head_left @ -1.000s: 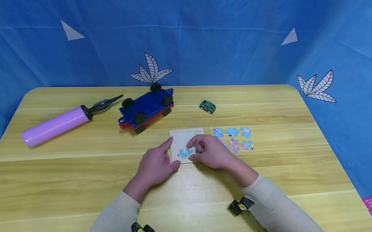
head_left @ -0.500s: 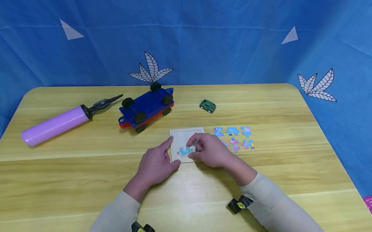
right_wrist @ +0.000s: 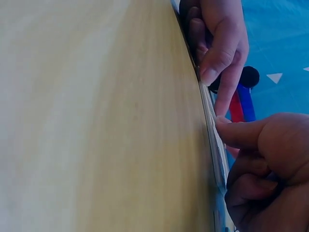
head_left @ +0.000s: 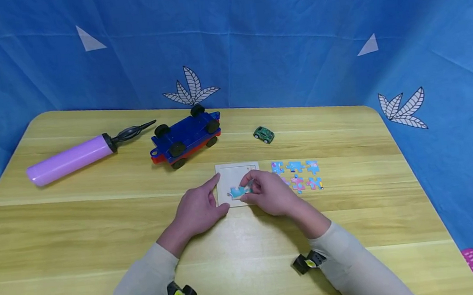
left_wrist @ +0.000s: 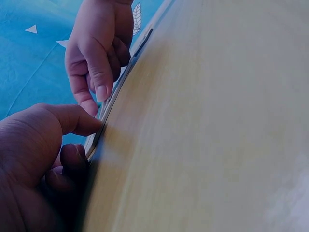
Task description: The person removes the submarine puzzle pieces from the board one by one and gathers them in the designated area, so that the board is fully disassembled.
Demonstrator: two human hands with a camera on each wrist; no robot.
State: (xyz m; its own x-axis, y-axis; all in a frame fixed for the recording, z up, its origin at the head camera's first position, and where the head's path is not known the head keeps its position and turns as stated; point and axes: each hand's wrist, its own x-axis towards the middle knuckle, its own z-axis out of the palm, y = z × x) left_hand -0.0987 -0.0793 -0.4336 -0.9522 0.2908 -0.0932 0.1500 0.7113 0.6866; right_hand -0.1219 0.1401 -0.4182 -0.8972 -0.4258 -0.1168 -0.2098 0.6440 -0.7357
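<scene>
A pale square puzzle board (head_left: 232,176) lies on the table between the two hands. My left hand (head_left: 197,211) rests along its left side, index finger near the upper left corner and thumb at the lower one. Over the lower part of the board, my right hand (head_left: 272,194) pinches a light blue jigsaw piece (head_left: 236,192) between thumb and index finger; its right end is hidden by the fingertips. Both wrist views are nearly level with the board. There the left thumb (left_wrist: 89,123) and the right thumb (right_wrist: 231,129) show right at its edge.
Several loose jigsaw pieces (head_left: 296,166) lie in two rows right of the board. A small green toy car (head_left: 264,135) stands behind. Farther left are an upturned blue and red toy vehicle (head_left: 187,132) and a purple hand pump (head_left: 71,160). A blue curtain (head_left: 277,42) hangs behind the table.
The jigsaw piece has shifted slightly right and up on the board with my right hand's fingertips. My left hand has stayed in place at the board's left side.
</scene>
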